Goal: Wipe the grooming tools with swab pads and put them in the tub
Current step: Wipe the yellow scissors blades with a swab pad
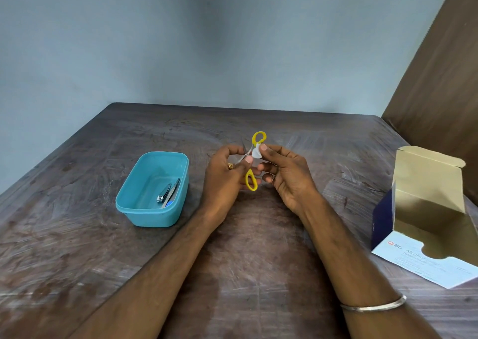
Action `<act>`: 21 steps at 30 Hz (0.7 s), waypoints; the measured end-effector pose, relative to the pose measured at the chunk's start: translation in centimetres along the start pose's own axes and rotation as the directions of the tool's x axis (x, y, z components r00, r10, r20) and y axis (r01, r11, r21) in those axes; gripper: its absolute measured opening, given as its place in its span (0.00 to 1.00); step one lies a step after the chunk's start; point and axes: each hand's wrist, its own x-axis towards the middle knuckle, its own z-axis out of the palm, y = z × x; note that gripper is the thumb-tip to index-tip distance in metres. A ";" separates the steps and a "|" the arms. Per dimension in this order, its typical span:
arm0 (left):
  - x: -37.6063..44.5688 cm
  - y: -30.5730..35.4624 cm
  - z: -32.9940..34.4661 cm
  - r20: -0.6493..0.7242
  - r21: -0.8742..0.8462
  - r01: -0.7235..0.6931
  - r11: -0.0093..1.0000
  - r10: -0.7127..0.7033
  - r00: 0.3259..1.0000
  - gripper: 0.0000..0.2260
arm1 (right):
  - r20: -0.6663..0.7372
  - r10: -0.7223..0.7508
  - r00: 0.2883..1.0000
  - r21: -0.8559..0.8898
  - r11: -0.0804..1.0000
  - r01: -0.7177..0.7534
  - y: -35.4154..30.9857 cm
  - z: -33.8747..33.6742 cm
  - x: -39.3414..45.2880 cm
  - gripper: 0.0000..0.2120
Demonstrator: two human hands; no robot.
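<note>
Small scissors with yellow handles (251, 179) are held spread apart above the middle of the table. My left hand (225, 177) grips them near the pivot, thumb on the metal. My right hand (287, 173) pinches a white swab pad (256, 153) against the scissors just below the upper yellow loop. To the left stands a teal plastic tub (134, 204). Inside it lie a metal nail clipper (163, 193) and a slim tool with a blue end (171, 195).
An opened cardboard box of alcohol swabs (426, 225) lies at the right edge of the dark wooden table (77, 248). A grey wall runs behind the table and a brown panel stands at the far right.
</note>
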 end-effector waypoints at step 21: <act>0.4 0.3 -0.1 -0.060 -0.180 0.157 0.971 -0.171 0.983 0.03 | -0.077 -0.009 0.997 0.081 0.997 0.016 -0.1 0.0 0.1 0.01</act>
